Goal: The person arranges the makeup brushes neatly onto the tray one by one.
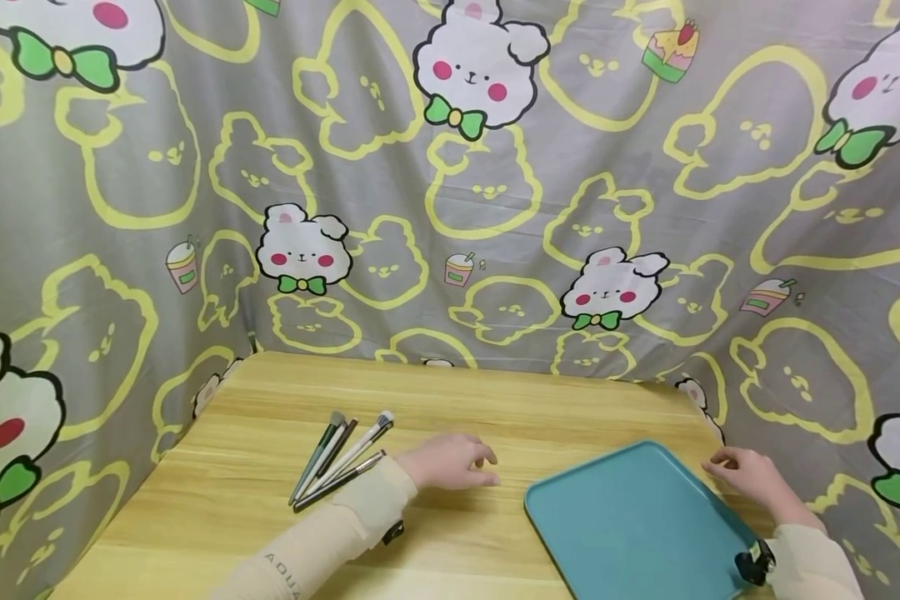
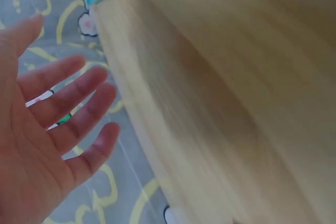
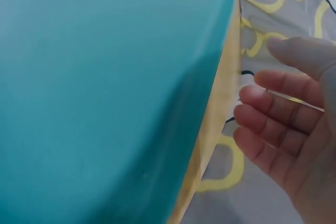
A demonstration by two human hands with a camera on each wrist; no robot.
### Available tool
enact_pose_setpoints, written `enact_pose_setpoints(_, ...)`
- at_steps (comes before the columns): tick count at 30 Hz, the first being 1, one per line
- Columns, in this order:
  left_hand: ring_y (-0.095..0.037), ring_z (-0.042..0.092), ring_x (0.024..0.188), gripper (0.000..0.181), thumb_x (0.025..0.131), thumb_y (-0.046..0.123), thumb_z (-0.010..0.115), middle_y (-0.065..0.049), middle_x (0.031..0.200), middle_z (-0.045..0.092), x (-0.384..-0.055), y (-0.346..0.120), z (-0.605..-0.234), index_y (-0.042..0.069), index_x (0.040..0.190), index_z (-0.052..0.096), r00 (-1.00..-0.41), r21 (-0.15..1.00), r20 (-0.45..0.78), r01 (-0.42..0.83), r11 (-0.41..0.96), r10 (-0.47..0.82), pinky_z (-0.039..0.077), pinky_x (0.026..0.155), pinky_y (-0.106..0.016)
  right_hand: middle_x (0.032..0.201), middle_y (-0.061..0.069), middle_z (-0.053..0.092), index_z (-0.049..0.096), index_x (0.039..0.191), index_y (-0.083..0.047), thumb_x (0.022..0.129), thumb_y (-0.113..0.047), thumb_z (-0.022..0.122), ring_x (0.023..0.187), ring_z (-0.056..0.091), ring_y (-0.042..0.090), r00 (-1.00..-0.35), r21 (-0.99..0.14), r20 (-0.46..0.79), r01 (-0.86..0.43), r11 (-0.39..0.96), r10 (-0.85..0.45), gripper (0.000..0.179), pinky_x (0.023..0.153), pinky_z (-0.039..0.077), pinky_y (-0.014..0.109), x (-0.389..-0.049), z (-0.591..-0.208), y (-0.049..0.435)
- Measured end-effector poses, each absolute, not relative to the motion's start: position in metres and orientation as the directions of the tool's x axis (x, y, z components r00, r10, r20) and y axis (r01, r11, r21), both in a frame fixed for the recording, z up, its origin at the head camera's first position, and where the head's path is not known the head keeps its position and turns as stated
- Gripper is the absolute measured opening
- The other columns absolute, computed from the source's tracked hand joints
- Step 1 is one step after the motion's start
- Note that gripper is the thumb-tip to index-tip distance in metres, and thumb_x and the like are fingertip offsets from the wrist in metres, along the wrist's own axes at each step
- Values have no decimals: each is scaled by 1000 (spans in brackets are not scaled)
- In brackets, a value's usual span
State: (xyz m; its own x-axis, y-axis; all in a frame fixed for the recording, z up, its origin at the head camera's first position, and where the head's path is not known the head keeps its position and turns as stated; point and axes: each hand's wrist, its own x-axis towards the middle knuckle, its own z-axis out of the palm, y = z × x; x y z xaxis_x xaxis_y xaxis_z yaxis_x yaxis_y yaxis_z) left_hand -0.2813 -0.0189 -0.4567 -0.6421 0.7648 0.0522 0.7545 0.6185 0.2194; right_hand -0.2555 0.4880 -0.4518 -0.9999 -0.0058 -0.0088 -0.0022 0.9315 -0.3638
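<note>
A teal tray (image 1: 637, 525) with a low raised rim lies on the right part of the wooden table. My right hand (image 1: 746, 473) is just beyond its right edge, fingers loosely bent and holding nothing; the right wrist view shows the same hand (image 3: 294, 114) beside the tray (image 3: 115, 77). Over the middle of the table, my left hand (image 1: 453, 462) reaches between the brushes and the tray. Its palm and spread fingers show empty in the left wrist view. Several makeup brushes (image 1: 337, 458) lie in a loose bunch left of that hand, partly behind the sleeve.
The wood-grain table (image 1: 450, 400) is bounded at the back and sides by a grey curtain (image 1: 390, 183) printed with cartoon rabbits. A small dark camera (image 1: 756, 562) sits on the right wrist, overlapping the tray's edge in the head view.
</note>
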Motion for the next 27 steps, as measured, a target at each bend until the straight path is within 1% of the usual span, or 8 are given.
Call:
enact_pose_setpoints(3,1,58,78,45,94,53,55,9,90,67,-278,-10,-461,18,119,67,-617,262,8,761,594,787,48,73,-18,84,7,68,67,95,2,93,-34,63,72,59,16,-998,-364,-70,27,931,1,36,62,47,34,-251,-456,493)
enact_pose_setpoints(6,4,54,73,44,93,51,57,12,83,64,-276,-2,-464,17,119,67,-604,288,-32,757,586,796,47,70,-15,81,3,65,67,91,-1,92,-33,63,71,56,14,-994,-357,-106,34,934,-4,33,61,45,32,-247,-459,497)
enact_pose_setpoints(10,4,54,73,41,93,51,57,12,84,64,-274,8,-470,19,116,68,-601,309,-60,748,587,797,46,71,-15,74,1,60,65,86,-4,92,-32,64,67,51,14,-990,-363,-138,55,930,5,29,60,42,31,-242,-462,497)
enact_pose_setpoints(14,3,55,74,35,93,52,58,12,84,65,-273,18,-473,22,106,69,-603,322,-76,739,592,794,46,71,-15,66,0,55,64,83,-6,91,-29,65,64,50,15,-984,-393,-175,90,915,21,24,57,40,30,-237,-463,497)
enact_pose_setpoints(17,2,55,72,31,93,51,58,12,83,65,-272,26,-473,22,99,69,-608,351,-93,721,598,788,46,69,-16,66,0,54,63,82,-6,91,-25,65,63,51,16,-980,-414,-197,104,904,22,21,56,40,30,-235,-465,497)
enact_pose_setpoints(21,1,54,69,28,93,48,60,12,83,65,-271,35,-473,21,95,68,-618,389,-108,695,605,779,45,66,-17,67,0,53,62,81,-6,90,-23,66,61,50,16,-977,-435,-211,105,894,12,19,56,41,30,-233,-467,499)
enact_pose_setpoints(24,-1,51,64,24,95,44,59,12,78,62,-269,40,-474,21,89,65,-632,390,-111,683,618,767,44,62,-17,65,0,52,61,79,-7,90,-23,66,59,50,15,-978,-445,-207,97,890,2,20,54,40,29,-232,-469,500)
enact_pose_setpoints(27,-2,45,58,25,96,41,59,13,70,55,-267,44,-476,21,80,61,-646,374,-107,679,632,756,39,57,-17,63,-1,51,60,76,-8,90,-25,66,57,49,14,-980,-444,-199,90,892,0,23,54,40,29,-233,-471,500)
